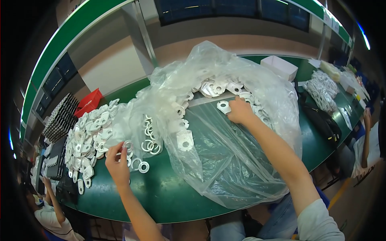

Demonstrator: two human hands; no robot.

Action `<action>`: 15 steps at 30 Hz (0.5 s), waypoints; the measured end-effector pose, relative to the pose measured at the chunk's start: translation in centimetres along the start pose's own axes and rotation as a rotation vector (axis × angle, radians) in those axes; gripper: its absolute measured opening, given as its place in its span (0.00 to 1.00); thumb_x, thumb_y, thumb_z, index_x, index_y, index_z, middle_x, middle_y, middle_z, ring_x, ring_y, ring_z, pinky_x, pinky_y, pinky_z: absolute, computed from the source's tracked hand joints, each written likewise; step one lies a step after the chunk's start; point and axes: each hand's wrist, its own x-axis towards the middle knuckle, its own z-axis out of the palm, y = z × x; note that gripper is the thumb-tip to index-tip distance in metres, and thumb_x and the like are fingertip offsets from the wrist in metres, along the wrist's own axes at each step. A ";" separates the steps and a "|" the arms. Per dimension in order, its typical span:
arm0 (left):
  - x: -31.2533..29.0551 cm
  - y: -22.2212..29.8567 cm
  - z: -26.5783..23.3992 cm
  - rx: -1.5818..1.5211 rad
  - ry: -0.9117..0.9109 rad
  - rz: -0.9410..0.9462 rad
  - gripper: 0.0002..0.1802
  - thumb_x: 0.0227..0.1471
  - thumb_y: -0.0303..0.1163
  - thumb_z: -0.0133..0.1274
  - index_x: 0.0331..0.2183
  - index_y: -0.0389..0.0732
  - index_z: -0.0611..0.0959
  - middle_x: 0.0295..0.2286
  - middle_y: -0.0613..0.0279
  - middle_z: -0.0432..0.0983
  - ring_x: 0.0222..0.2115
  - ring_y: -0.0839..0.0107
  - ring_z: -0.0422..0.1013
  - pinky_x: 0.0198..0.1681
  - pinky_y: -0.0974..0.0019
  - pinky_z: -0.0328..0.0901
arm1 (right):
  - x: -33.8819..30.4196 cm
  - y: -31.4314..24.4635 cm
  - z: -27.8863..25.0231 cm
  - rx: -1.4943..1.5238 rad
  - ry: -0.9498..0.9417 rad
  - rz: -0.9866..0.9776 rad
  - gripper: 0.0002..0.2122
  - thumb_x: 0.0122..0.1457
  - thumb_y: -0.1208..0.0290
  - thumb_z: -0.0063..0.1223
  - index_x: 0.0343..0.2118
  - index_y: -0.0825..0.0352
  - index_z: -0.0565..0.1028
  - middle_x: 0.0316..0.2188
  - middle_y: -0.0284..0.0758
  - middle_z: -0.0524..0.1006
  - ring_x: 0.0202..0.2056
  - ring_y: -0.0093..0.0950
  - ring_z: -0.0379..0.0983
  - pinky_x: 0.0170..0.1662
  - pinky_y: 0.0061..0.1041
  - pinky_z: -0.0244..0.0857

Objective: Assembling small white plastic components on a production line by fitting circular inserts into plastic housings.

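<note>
Out over the open plastic bag (229,160), my right hand (242,111) is closed on a flat white plastic piece with a round hole (223,107). More such white pieces (213,88) lie inside the bag, around its far side and left edge. My left hand (118,162) pinches a thin white ring (128,143) between thumb and fingers, in front of a large heap of white holed pieces (86,138). Several loose rings (143,167) lie on the table just right of that hand, partly under the bag's edge.
The green table (161,201) carries a red bin (89,103) and stacked dark trays (61,117) at the left. A white box (279,68), a bundle of white cords (321,90) and a black bag (319,120) are at the right. Other people sit at both ends.
</note>
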 end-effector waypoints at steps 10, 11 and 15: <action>-1.8 5.0 6.8 -0.426 -0.284 -0.068 0.09 0.48 0.20 0.54 0.35 0.32 0.81 0.28 0.66 0.76 0.29 0.81 0.71 0.32 0.78 0.64 | -0.7 0.4 0.8 0.566 0.107 -0.124 0.21 0.39 0.75 0.61 0.40 0.62 0.68 0.31 0.41 0.72 0.35 0.36 0.70 0.37 0.33 0.64; -1.8 5.3 6.8 -0.440 -0.318 -0.090 0.09 0.48 0.21 0.54 0.35 0.32 0.81 0.28 0.66 0.76 0.29 0.80 0.71 0.32 0.78 0.64 | -1.6 -0.7 0.3 0.715 0.119 -0.173 0.24 0.38 0.76 0.60 0.42 0.63 0.67 0.26 0.39 0.71 0.28 0.33 0.71 0.33 0.31 0.63; -1.8 6.6 8.5 -0.463 -0.384 -0.077 0.08 0.48 0.21 0.55 0.34 0.32 0.81 0.32 0.62 0.76 0.30 0.79 0.71 0.32 0.78 0.64 | -4.8 -3.8 -1.5 1.040 -0.152 -0.165 0.34 0.41 0.80 0.58 0.55 0.61 0.60 0.29 0.37 0.73 0.33 0.30 0.72 0.39 0.26 0.66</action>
